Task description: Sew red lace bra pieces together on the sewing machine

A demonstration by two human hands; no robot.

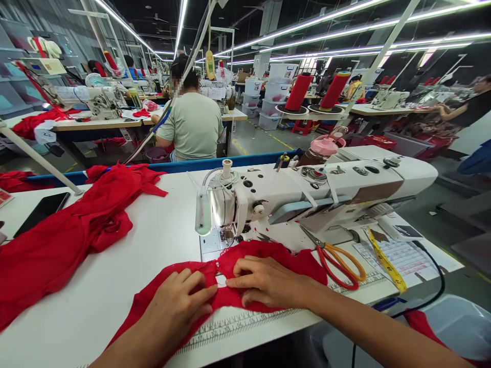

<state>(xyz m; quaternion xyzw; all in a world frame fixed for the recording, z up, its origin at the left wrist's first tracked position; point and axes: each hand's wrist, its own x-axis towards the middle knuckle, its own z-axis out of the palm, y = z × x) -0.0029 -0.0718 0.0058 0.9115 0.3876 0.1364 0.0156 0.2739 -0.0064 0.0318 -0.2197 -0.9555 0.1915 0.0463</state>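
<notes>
A red fabric piece with lacy edges [291, 255] lies on the white sewing table [164, 230], in front of the sewing machine's needle area [226, 236]. My left hand [178, 304] rests on its left part, fingers bent and gripping the cloth. With its index finger stretched toward the middle, my right hand [264, 281] grips the right part. A small gap in the fabric shows the white table between my fingertips. My left thumb is hidden. The white sewing machine [326, 184] stands just beyond both hands.
Right of the cloth lie orange-and-red-handled scissors [341, 266], a yellow tape measure [385, 260] and a paper sheet [406, 255]. A heap of red fabric [76, 230] and a black phone [42, 212] occupy the left. Ahead sits a person in a pale shirt [194, 125].
</notes>
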